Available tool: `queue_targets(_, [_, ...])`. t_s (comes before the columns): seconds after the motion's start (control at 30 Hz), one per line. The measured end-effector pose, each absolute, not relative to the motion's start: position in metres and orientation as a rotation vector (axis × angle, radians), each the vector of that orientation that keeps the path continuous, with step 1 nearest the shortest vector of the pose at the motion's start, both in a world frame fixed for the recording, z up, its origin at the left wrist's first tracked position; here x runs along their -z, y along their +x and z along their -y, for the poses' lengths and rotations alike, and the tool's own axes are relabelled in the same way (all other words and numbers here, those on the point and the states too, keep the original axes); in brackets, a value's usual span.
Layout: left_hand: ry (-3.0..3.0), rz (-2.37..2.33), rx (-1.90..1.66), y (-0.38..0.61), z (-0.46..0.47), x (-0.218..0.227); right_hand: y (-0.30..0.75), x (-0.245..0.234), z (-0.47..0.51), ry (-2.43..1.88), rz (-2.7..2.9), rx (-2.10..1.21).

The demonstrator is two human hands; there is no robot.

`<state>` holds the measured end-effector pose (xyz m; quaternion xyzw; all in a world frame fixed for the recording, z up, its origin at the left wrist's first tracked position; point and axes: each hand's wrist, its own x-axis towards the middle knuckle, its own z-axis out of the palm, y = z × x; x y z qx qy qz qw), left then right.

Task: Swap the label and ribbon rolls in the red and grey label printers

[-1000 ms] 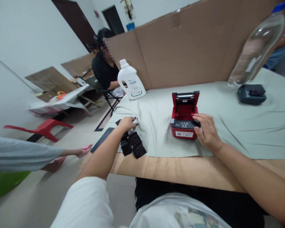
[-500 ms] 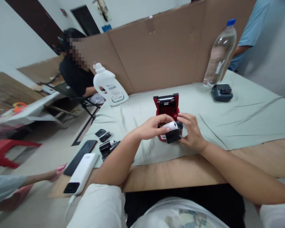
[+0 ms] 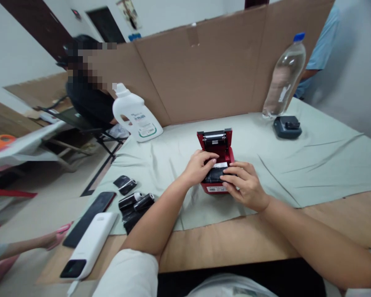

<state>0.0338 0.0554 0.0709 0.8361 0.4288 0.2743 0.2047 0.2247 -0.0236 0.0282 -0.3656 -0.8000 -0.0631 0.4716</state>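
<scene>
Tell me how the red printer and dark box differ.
The printer is red and black; the dark box shows no red. The printer's lid stands up; the dark box shows no raised lid. The left hand and right hand are at the printer, not the dark box. Both rest on cloth.

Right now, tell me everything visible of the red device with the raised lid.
The red device is boxy and looks plastic, with a white printed label on its front. Its lid stands raised at the back, its black inner side showing a silvery bar. It sits upright on pale cloth. A white roll with a black strip is at its opening. The left grip and right grip are at the roll and strip; contact with the device is unclear.
</scene>
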Motion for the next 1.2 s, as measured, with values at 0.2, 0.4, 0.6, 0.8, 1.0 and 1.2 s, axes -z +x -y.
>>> queue_targets(0.2, [2.325,-1.076,-0.88,0.027,-0.057,-0.072,0.223,-0.033,0.023,-0.983,1.971,0.079])
queue_targets(0.4, [2.513,-0.944,-0.619,0.026,-0.048,-0.08,0.224,-0.031,0.02,-1.02,2.009,0.058])
queue_targets(0.6, [2.54,-0.989,-0.43,0.026,-0.046,-0.083,0.224,-0.03,0.019,-1.025,2.014,0.039])
queue_targets(0.8, [2.531,-0.938,-0.431,0.025,-0.047,-0.081,0.224,-0.032,0.02,-0.954,2.031,0.066])
queue_targets(1.0, [2.5,-0.987,-0.314,0.025,-0.044,-0.085,0.223,-0.031,0.019,-0.925,2.047,0.118])
queue_targets(1.2, [2.467,-1.002,-0.297,0.026,-0.041,-0.085,0.223,-0.031,0.02,-0.973,2.077,0.17])
